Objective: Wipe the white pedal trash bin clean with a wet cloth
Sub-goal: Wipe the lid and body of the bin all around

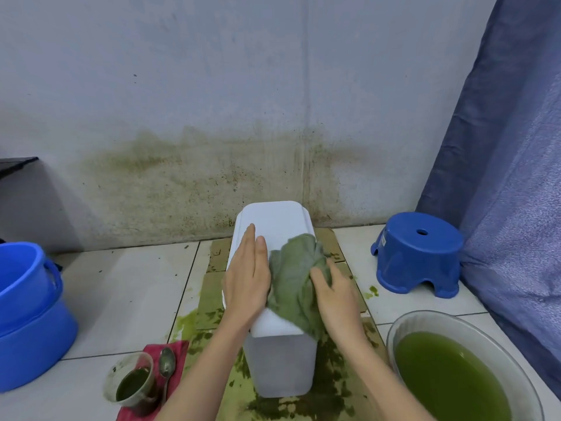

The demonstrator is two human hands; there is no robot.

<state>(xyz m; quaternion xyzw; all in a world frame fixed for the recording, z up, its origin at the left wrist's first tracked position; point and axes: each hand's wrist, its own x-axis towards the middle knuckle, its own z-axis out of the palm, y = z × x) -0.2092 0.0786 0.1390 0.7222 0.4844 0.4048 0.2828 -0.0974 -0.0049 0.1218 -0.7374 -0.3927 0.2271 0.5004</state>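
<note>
The white pedal trash bin (277,220) stands upright on stained cardboard (340,387) in the middle of the floor, its lid closed. A crumpled grey-green wet cloth (293,278) lies over the right half of the lid and hangs past its front edge. My left hand (247,276) lies flat on the lid's left half, fingers straight and pointing to the wall. My right hand (335,294) grips the cloth at the lid's right edge, fingers curled into the fabric.
A white basin of green water (449,381) sits at the front right. A blue stool (417,253) stands right of the bin, before a blue curtain (501,177). Stacked blue buckets (27,311) are at the left. A cup of dark green paste (133,382) and a spoon (167,363) rest on a red cloth.
</note>
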